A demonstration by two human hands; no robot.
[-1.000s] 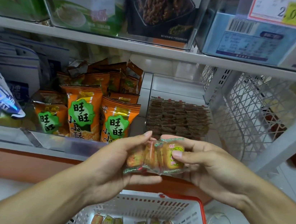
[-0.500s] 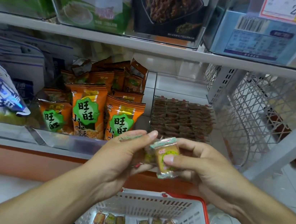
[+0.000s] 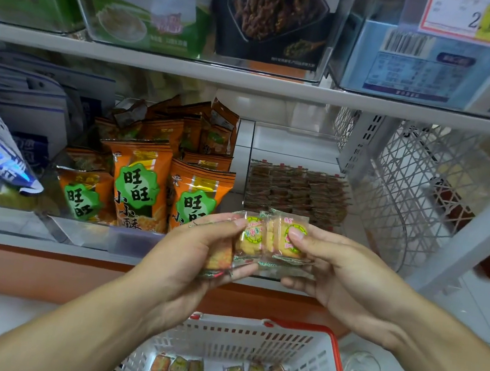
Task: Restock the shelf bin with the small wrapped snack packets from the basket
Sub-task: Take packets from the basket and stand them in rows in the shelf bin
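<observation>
While both hands are meeting in front of the shelf edge, the left hand [image 3: 193, 259] is gripping a small bunch of wrapped snack packets [image 3: 264, 241], its thumb lying across the top of them and its curled fingers closing beneath. The right hand [image 3: 346, 279] is pinching the rightmost packet of the same bunch, its thumb pressing on the round yellow-green label and its fingers lying under the wrapper. Held this way, the packets are sitting between the two thumbs, fanned side by side, just in front of the clear shelf bin [image 3: 295, 148], which is holding rows of dark packets. More loose packets are lying on the floor of the white, red-rimmed basket [image 3: 248, 341] below the forearms. Orange snack bags [image 3: 138, 183] are standing in the bin to the left.
</observation>
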